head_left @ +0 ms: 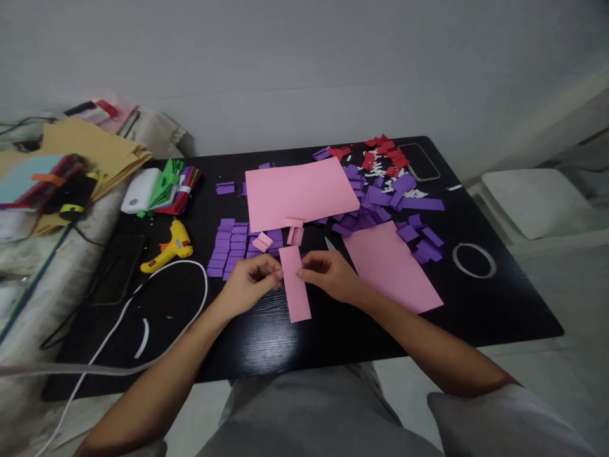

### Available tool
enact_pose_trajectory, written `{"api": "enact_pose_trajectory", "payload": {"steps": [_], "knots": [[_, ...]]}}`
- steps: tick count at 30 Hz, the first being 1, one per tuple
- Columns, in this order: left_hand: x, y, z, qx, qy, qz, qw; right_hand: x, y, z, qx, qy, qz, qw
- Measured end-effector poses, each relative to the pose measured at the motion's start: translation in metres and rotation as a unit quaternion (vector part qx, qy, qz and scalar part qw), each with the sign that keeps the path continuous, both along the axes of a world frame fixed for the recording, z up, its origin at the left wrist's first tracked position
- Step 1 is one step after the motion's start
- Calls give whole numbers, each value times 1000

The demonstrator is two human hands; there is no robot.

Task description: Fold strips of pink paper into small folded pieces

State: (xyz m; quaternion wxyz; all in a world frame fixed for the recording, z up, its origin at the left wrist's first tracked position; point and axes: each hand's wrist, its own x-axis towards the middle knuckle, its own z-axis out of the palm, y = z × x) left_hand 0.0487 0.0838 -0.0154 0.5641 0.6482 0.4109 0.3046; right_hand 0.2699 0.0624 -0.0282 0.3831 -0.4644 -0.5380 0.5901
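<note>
A narrow pink paper strip is held upright between both hands above the black table. My left hand pinches its left edge, and my right hand pinches its right edge with the thumb in front. Just beyond the strip lie small folded pink pieces. A large pink sheet lies behind them, and a second pink sheet is to the right, partly under my right forearm. The tip of a pointed metal blade shows behind my right hand.
Purple folded pieces stand in rows at left; more purple and red pieces are heaped at back right. A yellow glue gun, white cable, green bundle and dark phone are at left. A tape ring lies right.
</note>
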Motion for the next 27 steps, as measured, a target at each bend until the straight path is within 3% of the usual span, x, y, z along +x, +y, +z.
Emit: {"api": "enact_pose_trajectory", "payload": {"steps": [10, 16, 21, 27], "knots": [[2, 0, -6, 80, -18, 62, 995, -1, 1, -4, -38, 64, -6, 997], [5, -3, -7, 42, -29, 66, 996, -4, -4, -8, 29, 40, -15, 999], [3, -1, -2, 29, -47, 114, 992, -5, -5, -6, 23, 4, -25, 999], [4, 3, -1, 10, -88, 165, 982, -5, -5, -6, 23, -30, 41, 998]]}}
